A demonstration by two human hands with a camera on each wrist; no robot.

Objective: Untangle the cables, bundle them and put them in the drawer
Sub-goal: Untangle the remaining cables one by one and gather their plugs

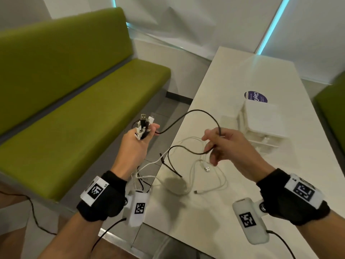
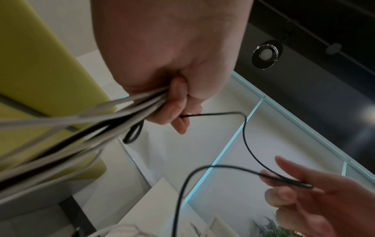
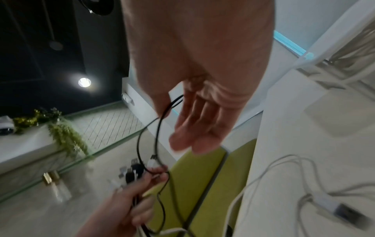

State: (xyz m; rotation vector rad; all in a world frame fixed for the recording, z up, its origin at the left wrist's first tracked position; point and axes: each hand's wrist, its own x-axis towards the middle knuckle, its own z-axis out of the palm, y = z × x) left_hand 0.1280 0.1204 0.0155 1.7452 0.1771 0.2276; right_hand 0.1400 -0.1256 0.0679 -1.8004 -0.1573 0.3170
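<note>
Left of centre in the head view, the left hand [image 1: 137, 141] is clenched around a bunch of cable ends [image 1: 143, 124], black and white, whose plugs stick up above the fist. A black cable [image 1: 196, 112] arcs from that fist to the right hand [image 1: 225, 144] at centre right, where it is held between thumb and palm while the fingers [image 3: 194, 128] stay loosely extended. White cables [image 1: 207, 176] lie looped on the table [image 1: 214, 221] below the hands, and the drawer unit [image 1: 261, 124] stands behind the right hand.
</note>
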